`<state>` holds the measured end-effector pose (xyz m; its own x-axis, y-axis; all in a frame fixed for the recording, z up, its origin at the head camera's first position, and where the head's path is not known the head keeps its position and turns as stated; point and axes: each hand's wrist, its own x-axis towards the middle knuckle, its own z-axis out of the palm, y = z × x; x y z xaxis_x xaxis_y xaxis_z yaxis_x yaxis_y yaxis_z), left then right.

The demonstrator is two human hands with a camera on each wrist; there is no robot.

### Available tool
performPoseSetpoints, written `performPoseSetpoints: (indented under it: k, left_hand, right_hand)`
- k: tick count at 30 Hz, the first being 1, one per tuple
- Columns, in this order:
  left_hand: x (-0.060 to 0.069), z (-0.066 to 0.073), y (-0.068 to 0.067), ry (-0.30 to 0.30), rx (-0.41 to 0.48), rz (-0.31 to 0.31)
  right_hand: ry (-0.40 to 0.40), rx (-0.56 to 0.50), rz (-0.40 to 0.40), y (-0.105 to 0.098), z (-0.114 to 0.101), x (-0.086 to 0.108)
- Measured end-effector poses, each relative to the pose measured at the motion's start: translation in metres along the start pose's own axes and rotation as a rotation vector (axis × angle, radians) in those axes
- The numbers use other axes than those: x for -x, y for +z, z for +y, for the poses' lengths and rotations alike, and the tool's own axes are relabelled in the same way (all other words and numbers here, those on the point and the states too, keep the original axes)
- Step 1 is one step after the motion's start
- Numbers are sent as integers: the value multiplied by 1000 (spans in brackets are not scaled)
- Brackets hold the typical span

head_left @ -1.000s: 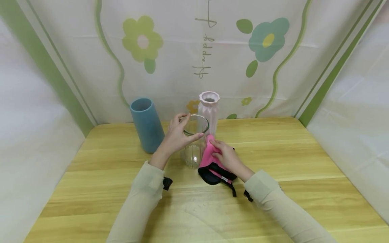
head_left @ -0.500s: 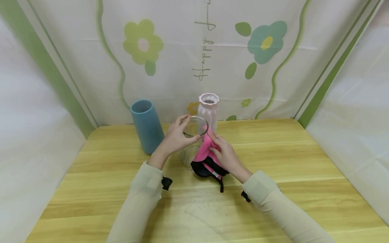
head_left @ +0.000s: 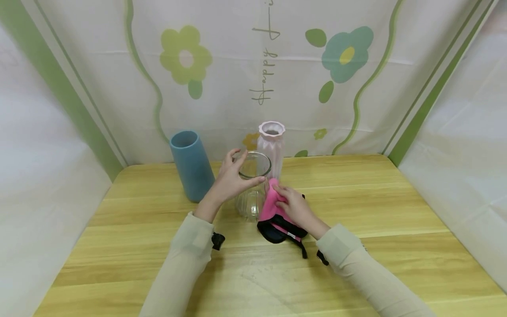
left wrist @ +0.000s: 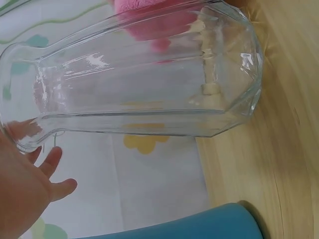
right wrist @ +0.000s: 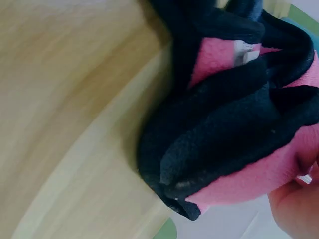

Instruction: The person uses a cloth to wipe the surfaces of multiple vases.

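Observation:
A clear glass vase [head_left: 251, 200] stands upright on the wooden table in the head view. My left hand [head_left: 229, 179] holds it at the rim, with the thumb on the near side and the fingers on the far side. In the left wrist view the vase [left wrist: 144, 84] lies across the frame, and part of the left hand [left wrist: 25, 186] shows at its neck. My right hand [head_left: 296, 207] pinches a pink fleecy cloth piece with black trim [head_left: 272, 204] against the vase's right side. Its black folded edge [right wrist: 219, 134] and a small white tag fill the right wrist view.
A tall blue vase [head_left: 192, 169] stands left of the left hand. Right behind the glass vase is a pale pink vase with a scalloped rim [head_left: 271, 145]. A flower-printed curtain [head_left: 233, 66] hangs behind the table [head_left: 376, 198].
The right hand and pink cloth piece went up and left across the glass vase, then came back down and right. The left hand stays at the rim, and the vase keeps its place.

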<state>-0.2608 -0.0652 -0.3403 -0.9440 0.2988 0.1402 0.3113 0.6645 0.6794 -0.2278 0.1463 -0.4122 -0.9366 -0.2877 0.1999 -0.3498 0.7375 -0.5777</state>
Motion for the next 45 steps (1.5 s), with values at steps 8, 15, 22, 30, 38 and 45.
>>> performPoseSetpoints:
  k: [8,15,22,30,38,45]
  left_hand:
    - [1,1,-3,45,-55,-6]
    - [1,1,-10,59,-28,-73]
    - [0,-1,-10,48,-3,-112]
    - [0,-1,-8,43,-17,-68]
    - [-2,0,-11,37,-5,-14]
    - [-5,-4,-7,19,-7,13]
  right_hand:
    - [-64,-92,100,-3,-4,-3]
    - [-128,-175,189,-5,-13,-7]
    - [-132,-161,179,-2,-13,-6]
    - [-89,-135,134,3,-5,-3]
    - [12,-75,-20,4,-1,-4]
    - [14,-80,2,6,3,3]
